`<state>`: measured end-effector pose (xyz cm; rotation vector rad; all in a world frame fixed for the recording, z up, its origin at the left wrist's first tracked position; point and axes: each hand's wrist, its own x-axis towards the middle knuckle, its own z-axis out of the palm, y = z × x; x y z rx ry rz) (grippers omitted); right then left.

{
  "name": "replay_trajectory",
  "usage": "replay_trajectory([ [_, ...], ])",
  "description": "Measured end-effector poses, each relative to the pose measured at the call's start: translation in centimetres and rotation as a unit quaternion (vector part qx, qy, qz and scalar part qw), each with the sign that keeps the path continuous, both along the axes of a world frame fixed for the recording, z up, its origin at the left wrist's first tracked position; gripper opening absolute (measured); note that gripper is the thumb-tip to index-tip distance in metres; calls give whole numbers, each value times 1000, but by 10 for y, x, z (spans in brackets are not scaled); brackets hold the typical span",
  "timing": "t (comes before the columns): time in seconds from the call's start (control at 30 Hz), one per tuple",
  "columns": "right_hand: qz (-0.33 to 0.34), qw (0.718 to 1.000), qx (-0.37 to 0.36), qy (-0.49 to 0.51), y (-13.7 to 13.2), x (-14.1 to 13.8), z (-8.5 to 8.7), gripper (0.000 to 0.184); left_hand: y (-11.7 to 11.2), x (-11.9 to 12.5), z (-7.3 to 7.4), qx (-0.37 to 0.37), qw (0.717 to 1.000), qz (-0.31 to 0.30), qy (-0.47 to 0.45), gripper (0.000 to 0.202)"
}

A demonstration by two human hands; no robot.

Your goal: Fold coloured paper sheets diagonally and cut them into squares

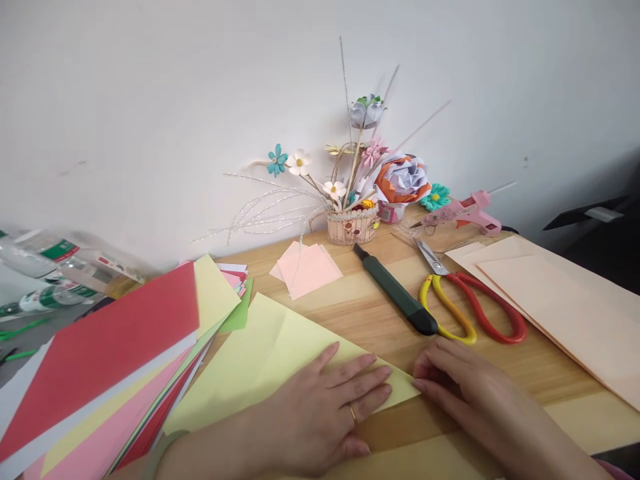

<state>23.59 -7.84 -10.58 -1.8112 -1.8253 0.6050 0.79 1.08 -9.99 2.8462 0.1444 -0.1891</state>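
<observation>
A sheet of pale yellow paper (pixel 250 347), folded into a triangle shape, lies on the wooden table in front of me. My left hand (pixel 330 407) rests flat on it with the fingers spread, a ring on one finger. At the paper's right corner, my right hand (pixel 465 383) is closed, thumb and fingers pinching the tip. Just beyond the right hand lie scissors (pixel 473 300) with one yellow and one red handle, and a dark green utility knife (pixel 395 287) touching them.
A stack of coloured paper (pixel 115 340) stands at the left. Small pink paper squares (pixel 310 267) lie behind the yellow sheet. Peach sheets (pixel 565 293) cover the right side. A basket of craft flowers (pixel 350 225) and a pink glue gun (pixel 470 212) stand by the wall, with plastic bottles (pixel 65 267) far left.
</observation>
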Motion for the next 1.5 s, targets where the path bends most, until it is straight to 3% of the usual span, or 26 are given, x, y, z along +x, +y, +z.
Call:
replay_trajectory([
  [0.2,2,989,-88,115,6,-1,15,15,-2,-2,2,23,1000,-11,-6,57],
  [0.33,25,973,-133,188,8,2,14,16,0,-2,0,8,1000,-6,3,60],
  [0.57,7,973,-154,173,4,6,1,19,3,0,0,-45,999,7,24,61],
  [0.97,10,977,-162,139,5,7,-3,19,5,0,7,-34,999,8,34,59],
  [1.3,-12,998,-61,17,2,5,2,13,2,1,9,-12,1000,4,23,51],
  [1.37,-35,997,19,-63,-11,9,-4,19,2,1,8,-11,1000,6,24,51],
  [1.43,-45,978,130,-154,-27,11,-11,24,3,1,7,-11,1000,6,24,51],
  [1.5,2,952,215,-219,-41,10,-19,30,3,1,7,-12,1000,5,22,52],
])
